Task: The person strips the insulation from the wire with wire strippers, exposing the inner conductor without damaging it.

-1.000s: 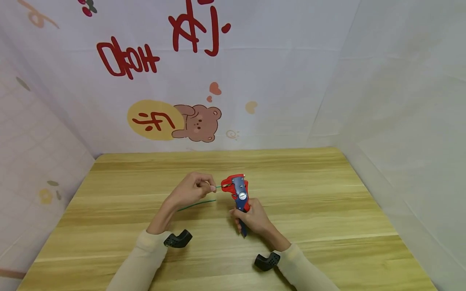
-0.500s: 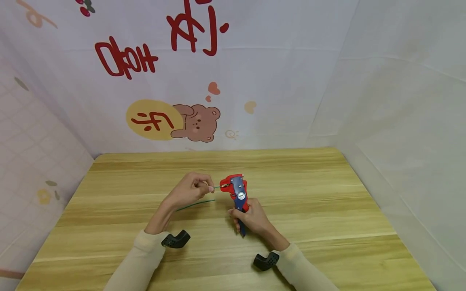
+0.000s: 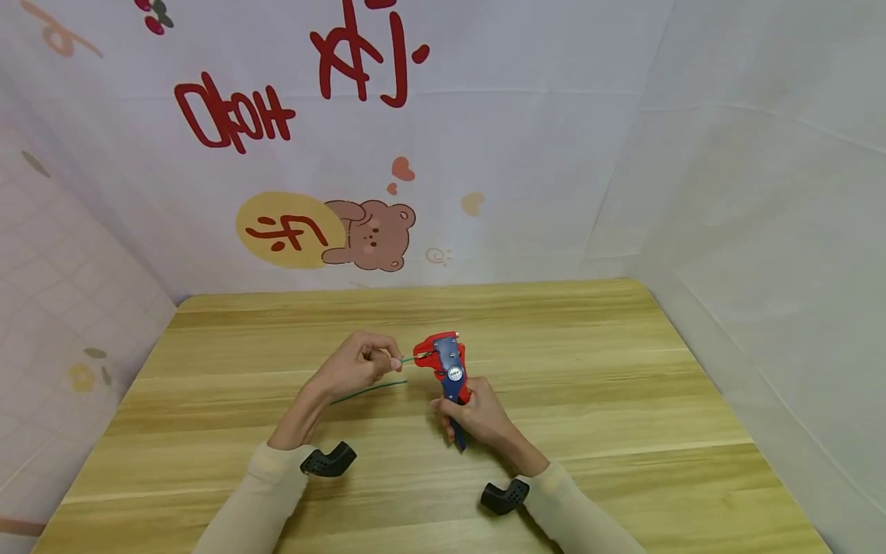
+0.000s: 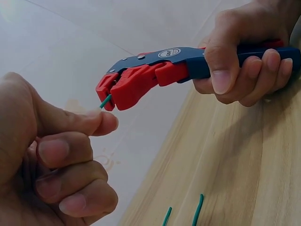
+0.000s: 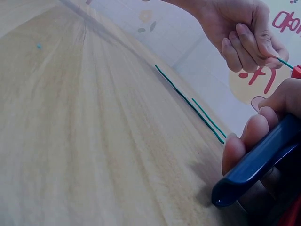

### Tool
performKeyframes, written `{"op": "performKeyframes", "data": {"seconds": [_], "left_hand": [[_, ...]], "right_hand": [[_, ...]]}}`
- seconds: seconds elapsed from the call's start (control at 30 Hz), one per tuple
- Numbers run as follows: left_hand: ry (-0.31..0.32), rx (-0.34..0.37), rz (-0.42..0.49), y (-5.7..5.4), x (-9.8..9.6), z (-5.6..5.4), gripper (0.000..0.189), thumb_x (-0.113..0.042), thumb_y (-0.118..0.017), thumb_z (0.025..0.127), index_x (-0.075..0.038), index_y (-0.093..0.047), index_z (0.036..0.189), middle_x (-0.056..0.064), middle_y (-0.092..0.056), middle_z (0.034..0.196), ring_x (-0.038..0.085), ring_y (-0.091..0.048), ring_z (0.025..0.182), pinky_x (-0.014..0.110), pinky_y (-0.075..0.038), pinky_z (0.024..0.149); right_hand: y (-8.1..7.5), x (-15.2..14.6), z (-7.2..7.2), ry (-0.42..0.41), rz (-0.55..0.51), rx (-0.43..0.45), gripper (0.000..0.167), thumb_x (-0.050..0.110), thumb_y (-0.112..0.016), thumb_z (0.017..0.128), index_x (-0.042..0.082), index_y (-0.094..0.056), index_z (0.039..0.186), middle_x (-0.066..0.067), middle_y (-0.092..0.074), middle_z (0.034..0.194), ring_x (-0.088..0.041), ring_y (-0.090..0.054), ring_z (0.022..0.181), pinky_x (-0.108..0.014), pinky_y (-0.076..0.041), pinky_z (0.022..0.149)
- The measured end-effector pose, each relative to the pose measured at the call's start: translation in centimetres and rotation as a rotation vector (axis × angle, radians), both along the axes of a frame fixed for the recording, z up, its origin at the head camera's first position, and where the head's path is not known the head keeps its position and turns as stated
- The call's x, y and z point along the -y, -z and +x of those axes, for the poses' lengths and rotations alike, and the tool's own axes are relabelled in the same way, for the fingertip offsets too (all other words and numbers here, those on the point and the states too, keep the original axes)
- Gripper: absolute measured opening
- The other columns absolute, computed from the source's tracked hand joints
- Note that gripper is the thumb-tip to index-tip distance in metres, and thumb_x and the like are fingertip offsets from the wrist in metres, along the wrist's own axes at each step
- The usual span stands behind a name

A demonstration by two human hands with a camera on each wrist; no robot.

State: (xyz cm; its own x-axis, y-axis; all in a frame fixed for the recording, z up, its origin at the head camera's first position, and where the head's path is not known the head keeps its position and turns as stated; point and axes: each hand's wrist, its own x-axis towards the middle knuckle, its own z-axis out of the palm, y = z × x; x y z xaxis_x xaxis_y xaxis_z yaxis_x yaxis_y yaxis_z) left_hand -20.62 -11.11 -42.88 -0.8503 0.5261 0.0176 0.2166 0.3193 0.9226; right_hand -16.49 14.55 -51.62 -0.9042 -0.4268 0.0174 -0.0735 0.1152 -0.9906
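Over the table, my left hand (image 3: 356, 362) pinches a short green wire (image 4: 106, 100) between thumb and forefinger, its other fingers curled in. The wire's far end goes into the red jaws of a blue and red wire stripper (image 3: 448, 354), where its tip is hidden. My right hand (image 3: 481, 415) grips the stripper's blue handles (image 5: 258, 160), the tool's head pointing away from me and its mouth facing left. In the left wrist view, a small gap separates the left fingertips from the jaws, with green wire showing across it.
Two more green wires lie on the wooden table (image 3: 595, 385): a longer one (image 5: 183, 96) and a shorter one (image 5: 207, 115) beside it. A tiny teal speck (image 5: 39, 46) is also on the tabletop. A printed white cloth (image 3: 540, 138) hangs behind the table.
Hands, stripper and background all appear slightly farther left in the head view. Both hands keep their holds, and the wire still enters the stripper's jaws.
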Motion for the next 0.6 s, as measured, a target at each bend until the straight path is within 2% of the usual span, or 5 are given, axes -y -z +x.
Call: {"op": "performKeyframes", "data": {"seconds": [0.33,0.47,0.6], "left_hand": [[0.01,0.024,0.017,0.07,0.31,-0.01,0.015,-0.006,-0.064,0.097,-0.009,-0.073,0.085,-0.001,-0.029,0.052,0.011,-0.026,0.048,0.024,-0.028,0.051],[0.024,0.004,0.022,0.13,0.47,0.01,0.014,-0.006,-0.064,0.097,-0.006,-0.072,0.085,-0.001,-0.028,0.052,0.01,-0.025,0.048,0.025,-0.027,0.051],[0.034,-0.006,0.033,0.23,0.63,0.03,0.015,-0.006,-0.065,0.096,-0.008,-0.072,0.084,-0.002,-0.029,0.052,0.009,-0.025,0.048,0.024,-0.027,0.05]], "right_hand": [[-0.09,0.0,0.02,-0.001,0.004,-0.008,0.026,0.02,-0.073,0.094,0.003,-0.064,0.077,-0.002,-0.063,0.058,-0.019,-0.062,0.045,-0.034,-0.053,0.048],[-0.13,0.07,0.03,-0.004,-0.003,0.017,0.027,0.019,-0.074,0.094,-0.001,-0.065,0.08,-0.004,-0.062,0.059,-0.019,-0.061,0.045,-0.033,-0.054,0.049],[-0.23,0.08,0.05,-0.008,-0.012,0.025,0.027,0.017,-0.074,0.094,-0.004,-0.064,0.082,-0.008,-0.062,0.06,-0.018,-0.061,0.045,-0.031,-0.053,0.049]]}}
